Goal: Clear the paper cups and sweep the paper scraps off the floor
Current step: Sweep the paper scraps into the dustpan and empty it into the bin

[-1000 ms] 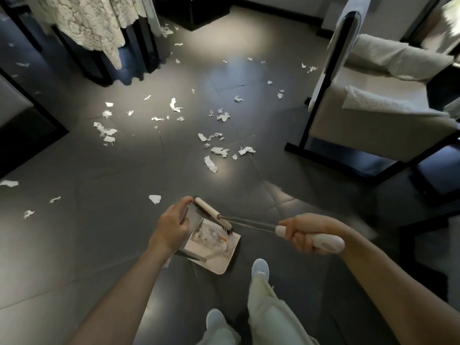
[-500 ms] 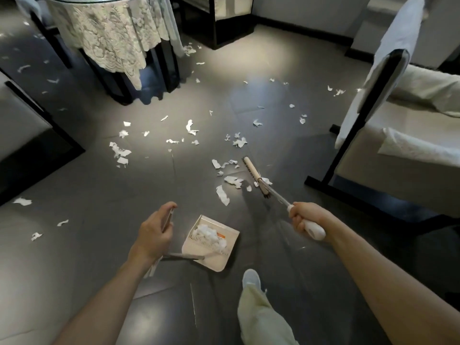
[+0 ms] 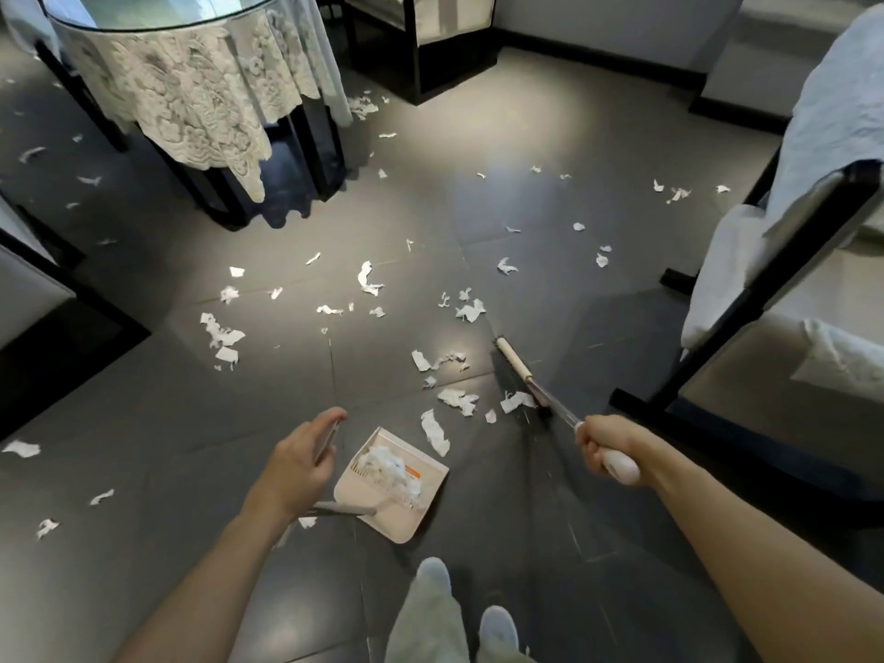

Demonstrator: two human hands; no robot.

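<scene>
White paper scraps [image 3: 457, 399] lie scattered over the dark tiled floor, thickest just ahead of me. A cream dustpan [image 3: 411, 504] rests on the floor near my feet with a heap of scraps inside. My left hand [image 3: 299, 464] grips the dustpan's upright metal handle. My right hand [image 3: 605, 447] grips the white handle of a broom [image 3: 519, 375]. The broom's head lies on the floor just right of a cluster of scraps, ahead of the pan. No paper cups are in view.
A round glass table [image 3: 158, 21] with a lace cloth stands at the back left. A black-framed chair [image 3: 784, 289] with pale cushions is at the right, a dark cabinet [image 3: 421, 45] at the back, and dark furniture [image 3: 43, 327] at the left edge.
The broom head has left the dustpan and swung forward and right onto the floor beside the scraps. The dustpan now sits flat on the floor. My view has tilted up.
</scene>
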